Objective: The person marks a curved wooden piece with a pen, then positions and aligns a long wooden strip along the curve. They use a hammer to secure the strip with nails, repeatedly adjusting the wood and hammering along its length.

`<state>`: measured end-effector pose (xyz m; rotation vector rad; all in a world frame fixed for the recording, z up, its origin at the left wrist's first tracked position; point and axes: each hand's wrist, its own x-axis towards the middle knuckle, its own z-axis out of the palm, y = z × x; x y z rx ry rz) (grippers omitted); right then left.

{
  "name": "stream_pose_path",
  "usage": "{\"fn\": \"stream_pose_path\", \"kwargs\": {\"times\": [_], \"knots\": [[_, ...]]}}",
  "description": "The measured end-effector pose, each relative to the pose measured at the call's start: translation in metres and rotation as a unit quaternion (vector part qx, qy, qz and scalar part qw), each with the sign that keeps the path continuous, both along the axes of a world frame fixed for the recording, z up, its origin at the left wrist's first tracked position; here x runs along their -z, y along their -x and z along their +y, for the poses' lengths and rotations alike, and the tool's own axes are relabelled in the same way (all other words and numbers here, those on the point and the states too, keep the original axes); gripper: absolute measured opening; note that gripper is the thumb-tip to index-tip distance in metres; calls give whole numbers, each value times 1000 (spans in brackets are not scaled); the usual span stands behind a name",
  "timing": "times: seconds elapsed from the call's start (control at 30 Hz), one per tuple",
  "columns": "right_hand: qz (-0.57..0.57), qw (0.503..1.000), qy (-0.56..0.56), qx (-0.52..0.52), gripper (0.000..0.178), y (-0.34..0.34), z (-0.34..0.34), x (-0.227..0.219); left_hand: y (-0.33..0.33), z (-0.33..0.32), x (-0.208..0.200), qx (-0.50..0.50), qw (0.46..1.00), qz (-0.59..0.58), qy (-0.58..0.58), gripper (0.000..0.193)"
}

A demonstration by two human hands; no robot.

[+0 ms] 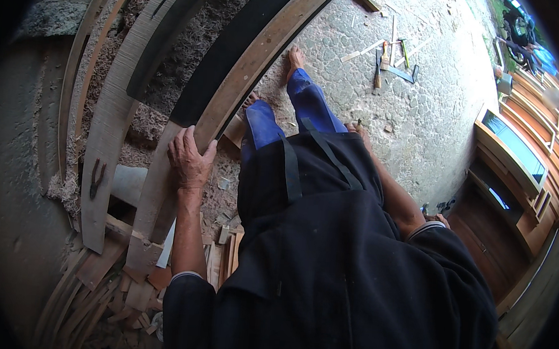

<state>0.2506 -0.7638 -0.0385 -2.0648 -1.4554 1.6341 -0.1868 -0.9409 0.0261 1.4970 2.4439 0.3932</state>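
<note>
The left grip (191, 159) lies across the near part of a long wooden board (254, 64), fingers on the upper face, thumb set apart toward the right edge; whether it clamps the board cannot be told. The right grip (359, 131) is beside the right thigh, partly covered by dark clothing; its state, and any item in it, cannot be determined. The board runs from the left grip to the upper edge of the view, left of the legs. A wider pale board (113, 113) lies farther left and carries a pair of pliers (97, 179). Wood offcuts (86, 303) are piled at lower left. On the ground (339, 31), well ahead of the right grip, lie a brush (385, 56) and an L-shaped square (415, 73).
</note>
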Motion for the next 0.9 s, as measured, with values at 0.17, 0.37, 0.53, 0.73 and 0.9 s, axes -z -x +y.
{"fn": "stream_pose_path", "kwargs": {"times": [0.17, 0.37, 0.53, 0.73, 0.9], "knots": [[13, 1000, 1, 2, 35, 3, 2, -5, -1, 1, 1, -1, 1000, 4, -5, 65], [28, 1000, 8, 1, 35, 0, 3, -6, -1, 3, 0, -9, 1000, -7, 4, 67], [13, 1000, -18, -22, 38, -2, 2, -2, -1, 5, -2, -13, 1000, -12, 20, 66], [21, 1000, -10, -14, 39, -7, 2, 3, -1, 5, -4, -13, 1000, -13, 16, 66], [14, 1000, -9, -9, 38, -5, 2, 6, -1, 3, 1, -8, 1000, -5, -2, 65]]}}
